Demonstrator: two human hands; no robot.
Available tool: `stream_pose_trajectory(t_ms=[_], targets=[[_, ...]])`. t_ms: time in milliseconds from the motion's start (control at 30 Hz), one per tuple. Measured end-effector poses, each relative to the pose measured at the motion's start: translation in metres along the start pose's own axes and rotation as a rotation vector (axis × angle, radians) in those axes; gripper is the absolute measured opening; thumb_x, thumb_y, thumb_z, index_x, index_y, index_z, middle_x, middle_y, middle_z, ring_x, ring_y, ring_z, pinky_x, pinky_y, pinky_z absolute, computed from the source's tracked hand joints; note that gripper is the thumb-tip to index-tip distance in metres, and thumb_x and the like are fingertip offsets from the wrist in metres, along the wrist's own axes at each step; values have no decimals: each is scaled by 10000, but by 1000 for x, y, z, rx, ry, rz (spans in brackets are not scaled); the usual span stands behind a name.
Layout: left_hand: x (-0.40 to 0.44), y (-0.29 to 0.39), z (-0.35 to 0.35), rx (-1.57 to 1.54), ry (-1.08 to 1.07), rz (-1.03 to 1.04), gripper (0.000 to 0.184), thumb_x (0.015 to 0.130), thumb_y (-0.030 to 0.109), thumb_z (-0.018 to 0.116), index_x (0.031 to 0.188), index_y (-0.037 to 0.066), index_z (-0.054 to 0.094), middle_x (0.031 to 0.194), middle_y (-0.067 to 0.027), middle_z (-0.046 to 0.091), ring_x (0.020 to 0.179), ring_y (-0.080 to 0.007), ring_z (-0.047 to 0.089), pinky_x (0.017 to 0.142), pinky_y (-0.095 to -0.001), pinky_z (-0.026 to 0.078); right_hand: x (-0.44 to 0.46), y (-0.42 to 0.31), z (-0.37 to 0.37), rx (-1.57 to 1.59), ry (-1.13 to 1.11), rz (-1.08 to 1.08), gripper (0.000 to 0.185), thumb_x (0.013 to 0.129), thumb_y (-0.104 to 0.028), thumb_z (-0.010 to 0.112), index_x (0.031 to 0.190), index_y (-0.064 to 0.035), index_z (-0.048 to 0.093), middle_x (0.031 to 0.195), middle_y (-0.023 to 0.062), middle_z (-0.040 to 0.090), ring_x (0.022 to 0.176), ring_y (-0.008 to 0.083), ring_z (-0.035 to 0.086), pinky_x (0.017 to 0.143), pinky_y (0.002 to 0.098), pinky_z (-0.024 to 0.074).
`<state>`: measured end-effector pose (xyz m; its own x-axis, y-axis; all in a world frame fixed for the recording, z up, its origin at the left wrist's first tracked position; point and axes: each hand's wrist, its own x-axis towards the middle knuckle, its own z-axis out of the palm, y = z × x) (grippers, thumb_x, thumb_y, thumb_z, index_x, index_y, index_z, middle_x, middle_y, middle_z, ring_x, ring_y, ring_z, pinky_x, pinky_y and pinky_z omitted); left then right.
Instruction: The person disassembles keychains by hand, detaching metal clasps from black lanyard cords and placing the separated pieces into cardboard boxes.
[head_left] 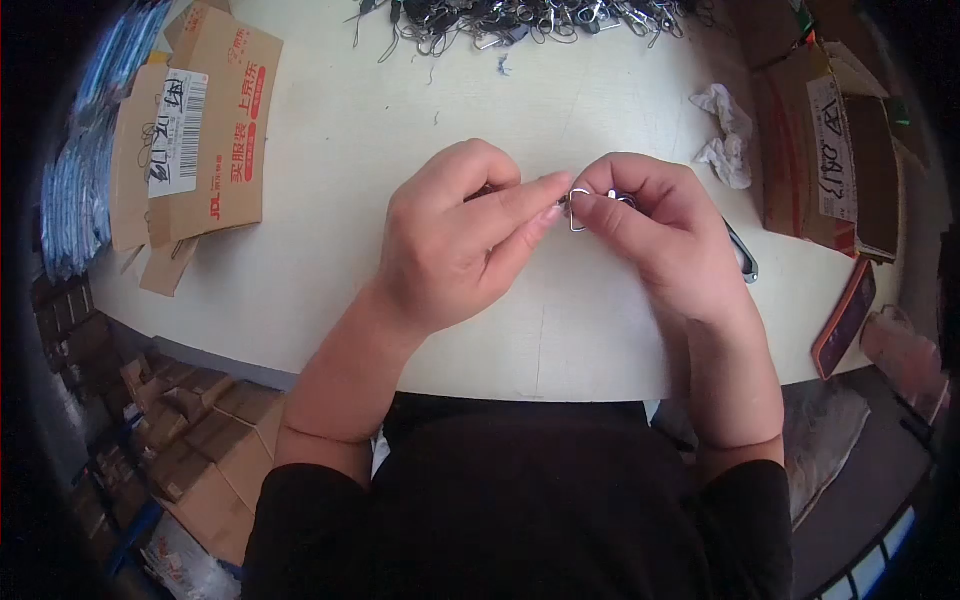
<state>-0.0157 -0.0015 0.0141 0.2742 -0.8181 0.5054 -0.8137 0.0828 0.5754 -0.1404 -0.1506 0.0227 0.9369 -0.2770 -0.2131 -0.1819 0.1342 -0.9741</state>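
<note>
- Black short-sleeved shirt point(520, 500) nearest, at the bottom edge; pale tabletop point(350, 80) beyond.
- Thin silver D-shaped metal wire ring point(571, 212) above the tabletop, just right of the fingertips of the left hand point(450, 235); long axis roughly away from the body.
- Nearer to the right hand point(670, 235): ring pinched there at the thumb.
- Left fingertips pinched together beside the ring; anything between them mostly hidden, touching or not unclear.
- At left, brown cardboard box point(235, 130) with sideways red "JDL", "买服装 上京东"; white barcode label point(178, 130), handwriting unclear.
- At right, brown open cardboard box point(795, 150) with white label point(833, 150), sideways handwriting, perhaps "0413".
</note>
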Motion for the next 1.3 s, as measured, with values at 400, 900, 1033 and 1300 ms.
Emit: stream_pose_trajectory(t_ms=[400, 900, 1033, 1300], targets=[[3, 2, 5, -138, -17, -60, 170, 729, -43, 658, 897, -25, 647, 762, -93, 544, 628, -177, 515, 537, -266, 407, 0, 2, -2, 0, -38, -17, 141, 848, -127, 582, 820, 8, 607, 654, -34, 543, 586, 21, 426, 504, 194, 346], [1, 1, 5, -96, -50, -5, 132, 707, -69, 655, 831, -30, 640, 701, -82, 549, 581, -182, 515, 501, -275, 399, 0, 0, 0, -173, -12, 2, 145, 832, -134, 582, 790, 4, 595, 581, -16, 490, 547, 40, 411, 476, 220, 336], [-1, -1, 7, -96, -30, -29, 129, 705, -66, 656, 827, -28, 639, 711, -81, 557, 586, -172, 526, 500, -264, 404, -1, -5, 2, -192, -6, 35, 143, 833, -132, 586, 793, 6, 594, 584, -1, 505, 544, 46, 420, 477, 226, 349], [2, 5, 3, -140, -54, -274, 45, 740, -7, 642, 779, -5, 619, 707, -85, 551, 598, -195, 542, 514, -298, 439, -3, -6, 6, -342, 65, -116, 93, 781, -63, 633, 798, 16, 587, 611, 69, 562, 547, 110, 516, 515, 259, 420]])
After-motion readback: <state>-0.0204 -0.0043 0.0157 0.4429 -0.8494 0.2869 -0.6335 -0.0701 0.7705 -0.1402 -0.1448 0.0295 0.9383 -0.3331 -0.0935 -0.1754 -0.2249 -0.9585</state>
